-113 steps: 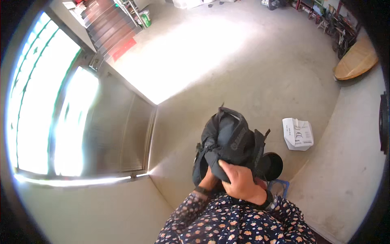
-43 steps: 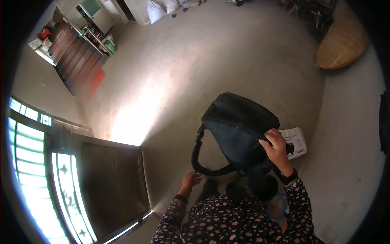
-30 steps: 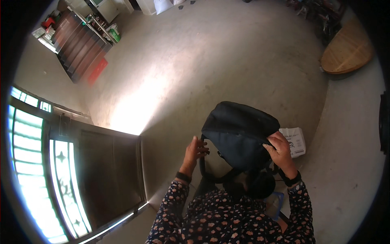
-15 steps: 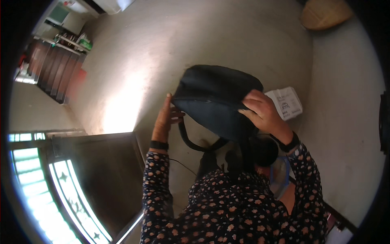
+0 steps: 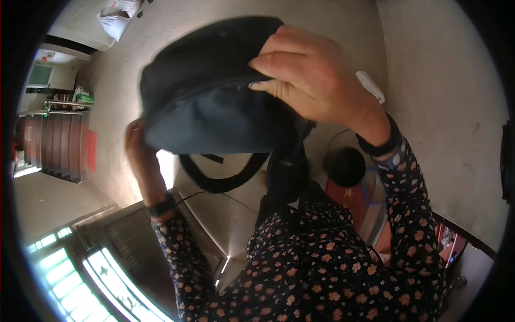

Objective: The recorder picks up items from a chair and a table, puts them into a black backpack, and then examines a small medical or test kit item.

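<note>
A black fabric bag [image 5: 214, 121] hangs raised in front of me, tilted, with its broad side toward me. My right hand [image 5: 316, 72] grips its upper right edge, the thumb pressed along a seam and the fingers folded over the top. At the bag's left side, my left hand [image 5: 136, 142] holds on from behind; most of its fingers are hidden by the fabric. A padded black strap [image 5: 220, 186] loops down below the bag. Another dark part of the bag [image 5: 287, 174] hangs toward my lap.
Behind my right wrist stands a white box [image 5: 370, 86]. A round black object [image 5: 345, 166] sits beside my legs, near a red surface [image 5: 343, 199]. A wooden door [image 5: 155, 241] is at lower left. Brown stacked panels [image 5: 51, 145] and a white sack [image 5: 113, 22] stand farther off.
The bag has come up closer to me and moved left, with both hands on it. The left hand has slid behind the bag's side. The view of the room has shifted.
</note>
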A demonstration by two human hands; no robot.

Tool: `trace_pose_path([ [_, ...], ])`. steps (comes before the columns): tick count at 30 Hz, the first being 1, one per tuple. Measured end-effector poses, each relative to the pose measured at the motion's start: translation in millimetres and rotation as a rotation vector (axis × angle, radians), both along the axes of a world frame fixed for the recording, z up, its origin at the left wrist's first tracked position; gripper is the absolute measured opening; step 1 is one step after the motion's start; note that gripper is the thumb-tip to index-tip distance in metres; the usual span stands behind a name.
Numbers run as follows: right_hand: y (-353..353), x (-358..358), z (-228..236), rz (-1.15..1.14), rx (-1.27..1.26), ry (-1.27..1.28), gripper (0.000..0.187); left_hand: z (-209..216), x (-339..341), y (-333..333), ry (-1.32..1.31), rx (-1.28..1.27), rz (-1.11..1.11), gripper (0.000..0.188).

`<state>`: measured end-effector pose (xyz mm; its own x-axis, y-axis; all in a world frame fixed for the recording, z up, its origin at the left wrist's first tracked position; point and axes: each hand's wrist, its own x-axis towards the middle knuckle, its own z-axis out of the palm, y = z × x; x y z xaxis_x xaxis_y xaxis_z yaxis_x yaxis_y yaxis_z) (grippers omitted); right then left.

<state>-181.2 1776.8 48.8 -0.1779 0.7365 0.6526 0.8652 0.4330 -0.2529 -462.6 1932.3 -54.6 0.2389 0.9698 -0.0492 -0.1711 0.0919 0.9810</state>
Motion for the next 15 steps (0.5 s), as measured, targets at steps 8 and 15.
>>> trace_pose_path([
  [8, -3.6, 10.7, -100.4, -0.165, -0.043, 0.136, 0.012, -23.8, -3.7, -16.6, 0.368, 0.015, 0.139, 0.012],
  [15, 5.4, 2.8, -77.3, -0.092, -0.083, 0.156, 0.016, 8.5, -11.0, -2.3, 0.34, -0.021, 0.148, 0.01],
])
